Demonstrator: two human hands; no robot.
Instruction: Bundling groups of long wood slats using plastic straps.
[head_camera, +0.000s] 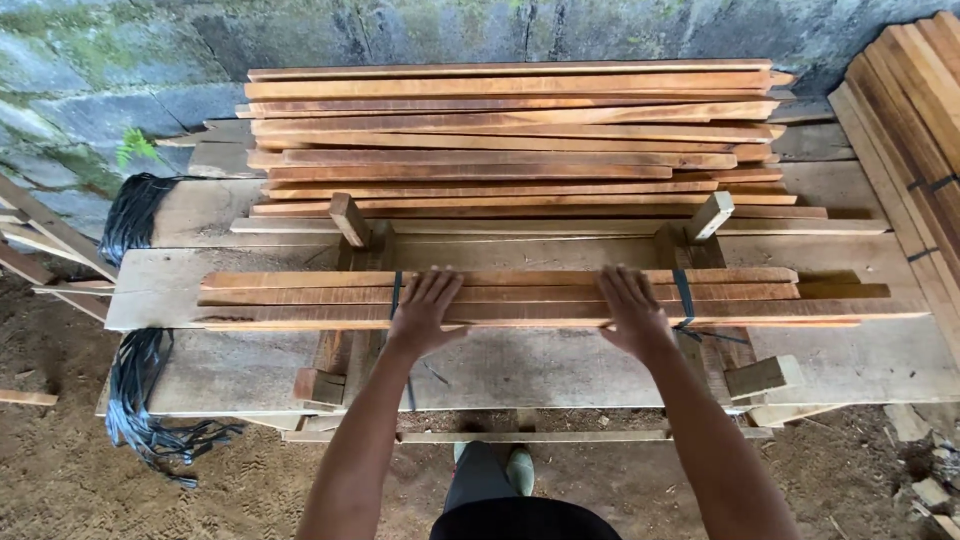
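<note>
i see a far pile (510, 140) of slats on the bench (560, 370). nearer, a slat row (520, 298) lies across two jigs. my left hand (425, 312) and right hand (632, 315) press flat on it, fingers released. black straps (135, 400) hang at left.

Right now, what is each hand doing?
Left hand: open, flat on the bundle of wooden slats.
Right hand: open, flat on the same bundle.

flat bundle of wooden slats (540, 298), lying crosswise, dark-strapped
</note>
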